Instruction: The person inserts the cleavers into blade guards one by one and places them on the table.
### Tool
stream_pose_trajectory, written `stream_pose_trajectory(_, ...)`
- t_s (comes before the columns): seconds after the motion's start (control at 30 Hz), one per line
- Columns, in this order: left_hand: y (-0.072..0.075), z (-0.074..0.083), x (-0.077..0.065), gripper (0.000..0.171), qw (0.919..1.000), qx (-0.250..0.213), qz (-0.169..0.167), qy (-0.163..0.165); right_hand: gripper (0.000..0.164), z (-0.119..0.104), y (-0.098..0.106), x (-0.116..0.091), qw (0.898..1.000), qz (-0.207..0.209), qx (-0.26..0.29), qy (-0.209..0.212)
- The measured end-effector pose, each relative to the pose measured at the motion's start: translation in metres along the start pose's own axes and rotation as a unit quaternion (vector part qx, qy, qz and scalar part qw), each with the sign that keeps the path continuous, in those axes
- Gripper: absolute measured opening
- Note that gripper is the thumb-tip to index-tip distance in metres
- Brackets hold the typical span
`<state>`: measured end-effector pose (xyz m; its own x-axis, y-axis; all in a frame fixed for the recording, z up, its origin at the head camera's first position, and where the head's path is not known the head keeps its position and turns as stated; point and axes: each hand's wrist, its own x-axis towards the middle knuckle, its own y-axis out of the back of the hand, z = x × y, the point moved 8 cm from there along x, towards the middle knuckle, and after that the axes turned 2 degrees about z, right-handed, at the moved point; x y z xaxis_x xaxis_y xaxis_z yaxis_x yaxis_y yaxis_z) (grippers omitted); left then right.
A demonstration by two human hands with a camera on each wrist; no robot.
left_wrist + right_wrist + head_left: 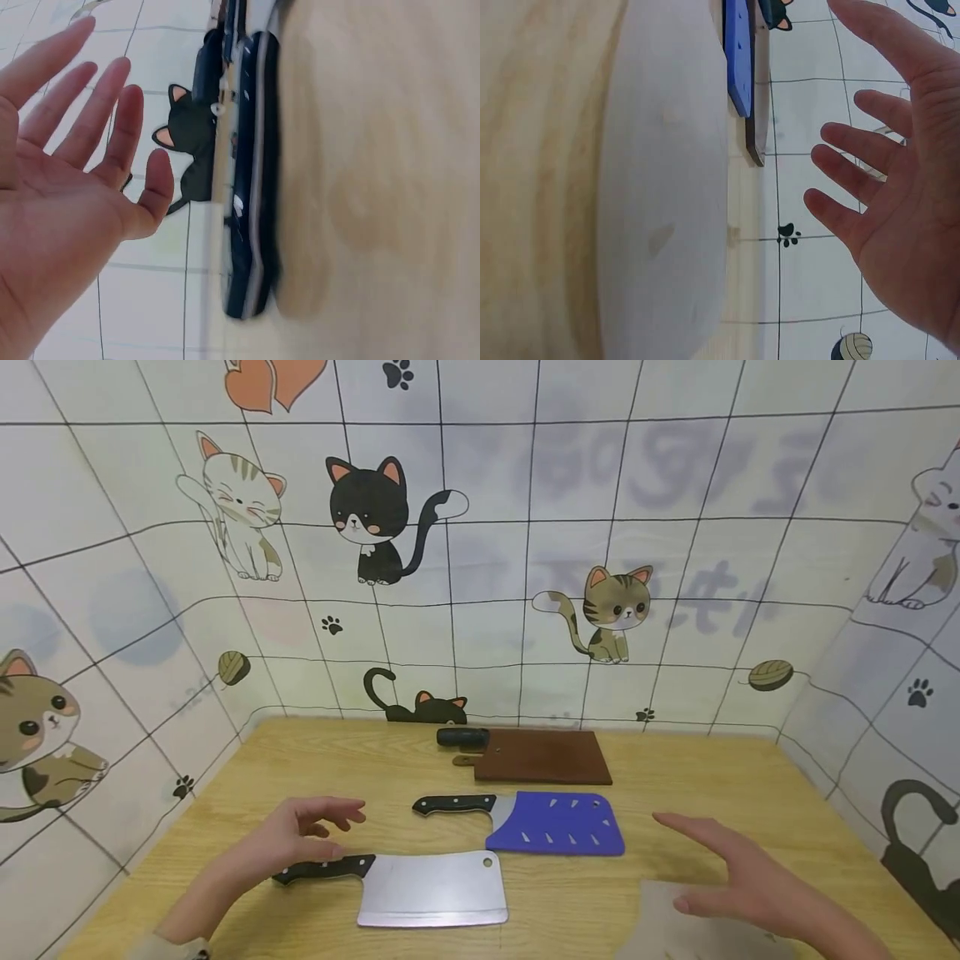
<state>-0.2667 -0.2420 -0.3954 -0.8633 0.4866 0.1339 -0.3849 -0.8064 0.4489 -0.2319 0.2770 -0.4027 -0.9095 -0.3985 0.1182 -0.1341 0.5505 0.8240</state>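
My left hand (300, 837) hovers over the black handle of a bare metal cleaver (435, 889), fingers loosely bent and holding nothing. In the left wrist view, that riveted handle (255, 187) lies apart from the left palm (64, 202). Behind this cleaver is another black-handled one (454, 803), its blade covered by a blue-purple slotted sheath (558, 827). My right hand (750, 881) is held above a pale flat sheet (675, 927) at the lower right, thumb and fingers spread. The right wrist view shows the sheet (664, 172) and the empty right palm (907, 180).
Farther back on the wooden table (337, 760) lies a dark brown rectangular piece (543, 756), with a black handle (462, 737) and a small brown tab at its left. Cat-patterned tiled sheeting (495, 568) encloses the back and both sides.
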Motion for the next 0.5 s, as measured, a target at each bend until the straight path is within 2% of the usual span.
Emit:
stream_pose_trajectory(0.13,0.005,-0.005,-0.017,0.049,0.9991,0.041,0.002,-0.012,0.086,0.009,0.0,-0.015,1.0,0.001,-0.019,-0.01)
stream_pose_trajectory(0.27,0.005,-0.017,-0.023,0.049,0.9956,0.093,-0.009,-0.01,0.1,0.029,-0.009,-0.026,0.995,-0.049,0.011,-0.086)
stream_pose_trajectory(0.33,0.003,-0.023,-0.022,0.049,0.995,0.097,-0.022,-0.014,0.107,0.038,-0.016,-0.032,0.99,-0.079,0.03,-0.117)
stream_pose_trajectory(0.43,0.002,-0.03,-0.021,0.05,0.9955,0.082,-0.04,-0.023,0.109,0.044,-0.026,-0.038,0.987,-0.106,0.023,-0.12)
stream_pose_trajectory(0.5,0.002,-0.033,-0.02,0.052,0.9953,0.081,-0.047,-0.026,0.107,0.044,-0.032,-0.041,0.989,-0.11,0.008,-0.102)
